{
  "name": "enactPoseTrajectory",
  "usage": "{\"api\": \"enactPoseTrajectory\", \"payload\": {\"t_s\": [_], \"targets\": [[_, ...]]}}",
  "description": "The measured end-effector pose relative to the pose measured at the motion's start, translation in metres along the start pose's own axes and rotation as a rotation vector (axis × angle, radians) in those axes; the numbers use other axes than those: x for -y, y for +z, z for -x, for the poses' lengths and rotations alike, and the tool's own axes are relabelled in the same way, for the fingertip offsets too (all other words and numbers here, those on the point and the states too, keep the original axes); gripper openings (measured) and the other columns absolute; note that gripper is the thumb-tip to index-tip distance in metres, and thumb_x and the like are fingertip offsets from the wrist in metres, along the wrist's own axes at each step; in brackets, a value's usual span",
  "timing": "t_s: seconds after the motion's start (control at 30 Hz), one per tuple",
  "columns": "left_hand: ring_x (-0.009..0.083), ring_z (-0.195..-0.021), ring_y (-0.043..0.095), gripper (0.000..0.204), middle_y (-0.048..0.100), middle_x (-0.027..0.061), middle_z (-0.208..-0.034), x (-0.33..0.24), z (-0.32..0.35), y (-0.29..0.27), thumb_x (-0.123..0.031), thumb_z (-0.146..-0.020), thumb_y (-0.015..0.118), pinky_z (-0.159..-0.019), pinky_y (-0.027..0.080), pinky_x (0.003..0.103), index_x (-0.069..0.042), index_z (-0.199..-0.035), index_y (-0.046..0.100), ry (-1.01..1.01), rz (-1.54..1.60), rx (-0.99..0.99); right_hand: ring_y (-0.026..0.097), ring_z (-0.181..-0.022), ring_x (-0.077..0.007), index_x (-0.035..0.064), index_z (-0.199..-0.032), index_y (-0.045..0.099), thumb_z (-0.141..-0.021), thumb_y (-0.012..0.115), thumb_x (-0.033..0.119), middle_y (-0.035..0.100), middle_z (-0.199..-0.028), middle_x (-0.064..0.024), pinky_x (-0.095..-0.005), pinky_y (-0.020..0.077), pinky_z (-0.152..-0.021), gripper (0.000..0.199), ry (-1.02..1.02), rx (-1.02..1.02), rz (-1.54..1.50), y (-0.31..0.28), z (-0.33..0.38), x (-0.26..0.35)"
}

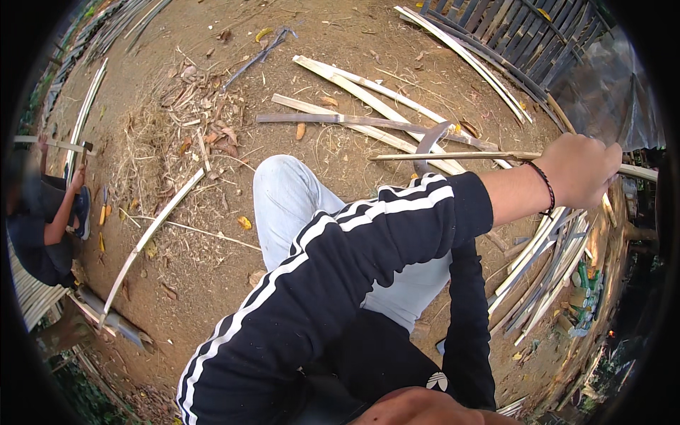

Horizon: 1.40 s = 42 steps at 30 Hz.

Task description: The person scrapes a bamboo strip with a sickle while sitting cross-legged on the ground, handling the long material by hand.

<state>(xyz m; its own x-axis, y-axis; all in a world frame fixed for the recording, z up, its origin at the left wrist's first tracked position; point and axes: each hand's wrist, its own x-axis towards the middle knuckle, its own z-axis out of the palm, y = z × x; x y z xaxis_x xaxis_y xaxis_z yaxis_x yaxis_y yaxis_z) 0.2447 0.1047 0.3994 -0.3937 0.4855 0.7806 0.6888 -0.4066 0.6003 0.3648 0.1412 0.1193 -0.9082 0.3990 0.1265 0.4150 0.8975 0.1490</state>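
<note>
Left hand (584, 170) closed in a fist on the strip (482, 155). Strip runs left from the fist, crossing a curved blade (431, 138); contact unclear. Right hand hidden behind the left sleeve (425, 212), can't tell its state. Loose strips (372, 99) on the dirt ahead, pile (549, 269) at right. Co-worker (35, 248) far left.

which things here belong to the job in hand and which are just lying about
In the job:
split strip, gripped in the left hand
curved blade, crossing that strip in view
strip pile at right, probably stock

Seemingly just lying about:
dry leaves
green bottles, right side
bluish strap-like piece, upper ground
</note>
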Motion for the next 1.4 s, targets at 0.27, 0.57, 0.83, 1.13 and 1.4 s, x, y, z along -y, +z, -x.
{"api": "enactPoseTrajectory", "payload": {"t_s": [0.27,0.57,0.83,1.13,1.4], "targets": [[0.0351,-0.063,0.064,0.015,0.062,0.0161,-0.068,-0.001,-0.001,-0.01,-0.013,-0.073,0.06,-0.058,0.052,0.044,-0.001,-0.078,0.054,-0.016,0.038,0.011,0.065,-0.077,-0.0337,0.0113,-0.112,0.059,-0.089,0.053,0.042,0.065,-0.101,-0.0143,-0.045,0.0524,-0.065,0.038,0.081,0.074,0.017,-0.01,-0.016,0.016],[0.0364,-0.062,0.064,0.019,0.062,0.0177,-0.067,0.004,0.0,0.001,-0.018,-0.075,0.06,-0.059,0.052,0.045,0.0,-0.078,0.054,0.003,-0.005,0.046,0.065,-0.079,-0.0368,0.0109,-0.108,0.059,-0.091,0.051,0.043,0.065,-0.102,-0.016,-0.0484,0.0513,-0.067,0.037,0.155,0.117,-0.037,-0.021,-0.018,0.017],[0.0385,-0.068,0.061,0.041,0.06,0.0202,-0.072,0.041,-0.038,-0.078,-0.037,-0.096,0.042,-0.062,0.05,0.046,0.001,-0.086,0.055,-0.011,-0.065,-0.322,0.064,-0.071,-0.033,0.01,-0.1,0.059,-0.093,0.048,0.043,0.063,-0.081,-0.0146,-0.0437,0.05,-0.06,0.035,0.383,0.005,-0.392,-0.01,-0.043,-0.014],[0.0433,-0.074,0.056,0.031,0.053,0.0259,-0.084,0.071,-0.043,-0.134,-0.024,-0.096,0.042,-0.068,0.045,0.049,0.006,-0.101,0.049,-0.04,-0.317,-0.676,0.046,-0.05,-0.0079,0.0099,-0.106,0.055,-0.098,0.044,0.039,0.051,-0.07,-0.0002,-0.0218,0.0376,-0.042,0.032,0.781,0.329,-1.643,-0.045,-0.041,0.011],[0.0397,-0.078,0.052,0.04,0.05,0.0235,-0.091,0.07,-0.04,-0.109,-0.021,-0.093,0.047,-0.073,0.042,0.047,0.01,-0.119,0.04,0.02,-0.378,-0.634,0.046,-0.056,-0.0085,0.0132,-0.105,0.052,-0.099,0.039,0.043,0.048,-0.072,0.0025,-0.024,0.0406,-0.048,0.033,0.862,0.515,-2.208,-0.059,-0.021,0.052]]}}
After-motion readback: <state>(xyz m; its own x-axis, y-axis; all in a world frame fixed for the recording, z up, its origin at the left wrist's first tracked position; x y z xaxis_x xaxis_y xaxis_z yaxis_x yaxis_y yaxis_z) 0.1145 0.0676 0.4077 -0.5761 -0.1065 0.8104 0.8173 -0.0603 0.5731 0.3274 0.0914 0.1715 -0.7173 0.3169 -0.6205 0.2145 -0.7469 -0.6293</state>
